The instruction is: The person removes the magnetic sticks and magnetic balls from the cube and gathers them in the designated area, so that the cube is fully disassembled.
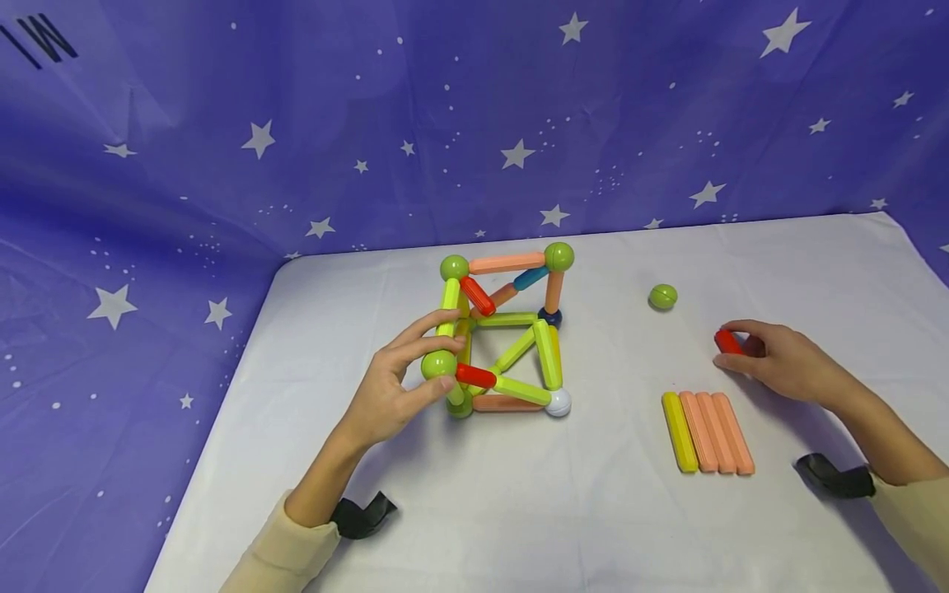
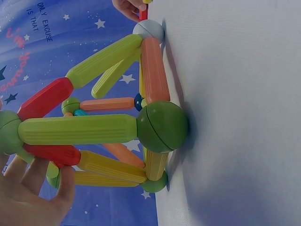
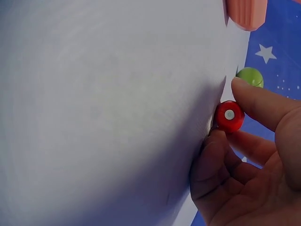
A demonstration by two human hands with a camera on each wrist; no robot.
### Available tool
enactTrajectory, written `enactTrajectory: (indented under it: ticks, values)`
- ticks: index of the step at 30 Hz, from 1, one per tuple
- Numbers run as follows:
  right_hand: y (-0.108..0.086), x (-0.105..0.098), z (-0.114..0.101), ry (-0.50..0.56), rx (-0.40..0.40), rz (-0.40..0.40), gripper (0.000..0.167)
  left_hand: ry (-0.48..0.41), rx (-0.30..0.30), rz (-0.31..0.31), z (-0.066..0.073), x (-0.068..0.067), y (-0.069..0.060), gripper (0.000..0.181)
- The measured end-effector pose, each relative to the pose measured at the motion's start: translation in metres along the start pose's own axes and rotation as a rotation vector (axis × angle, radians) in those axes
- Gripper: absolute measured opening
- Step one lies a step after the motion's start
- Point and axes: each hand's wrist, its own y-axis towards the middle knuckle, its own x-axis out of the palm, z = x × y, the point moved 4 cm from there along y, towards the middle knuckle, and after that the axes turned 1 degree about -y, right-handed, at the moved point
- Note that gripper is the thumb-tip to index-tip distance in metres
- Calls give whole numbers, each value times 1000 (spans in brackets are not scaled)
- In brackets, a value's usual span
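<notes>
A frame of magnetic rods and balls [image 1: 521, 390] stands left of centre on the table. My left hand [image 1: 393, 375] grips its near left upper corner, thumb at a green ball [image 1: 439, 365] and fingers over the green rod beside it. In the left wrist view, that hand [image 2: 35, 193] is partly cut off near the short red rods [image 2: 47, 98]. At the right, my right hand [image 1: 789, 362] pinches a short red magnetic rod [image 1: 728, 342] between thumb and fingers, at the tabletop. The right wrist view shows this rod [image 3: 230, 116] end-on, with a pale dot in its end.
A loose green ball [image 1: 663, 296] lies behind and left of my right hand. One yellow rod [image 1: 680, 432] and several salmon rods [image 1: 717, 432] lie side by side in front of it. A blue star-patterned cloth [image 1: 460, 123] hangs behind the white table [image 1: 593, 511].
</notes>
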Motion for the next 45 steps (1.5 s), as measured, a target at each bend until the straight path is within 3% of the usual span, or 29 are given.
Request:
enactTrajectory:
  ticks: [7,10,14,18,21,25,28,32,37,45]
  values:
    - [-1,-1,-3,0,31,9,74,4,-1,0,-1,0,0,32]
    - [-3,-3,-11,-8,12,86,72,2,-1,-1,-2,1,-1,32]
    - [-8,-8,-37,-4,-57,220,60,0,-4,-5,-2,2,-1,32]
    - [-13,-9,-78,71,-145,254,53,1,-5,-6,-2,3,-1,32]
    - [-13,-2,-114,158,-206,218,50,-1,-4,-4,-1,3,-2,32]
    - [-5,16,-154,267,-217,83,48,-5,0,-2,-1,3,-1,32]
    - [4,31,-171,352,-203,-28,50,-5,3,-3,-2,2,-1,32]
    - [15,47,-184,463,-182,-121,55,1,-1,-1,-2,2,0,33]
    - [23,58,-194,506,-176,-154,57,-3,-3,3,-1,1,0,33]
    - [25,64,-201,520,-233,-125,33,-17,-7,5,-1,0,0,33]
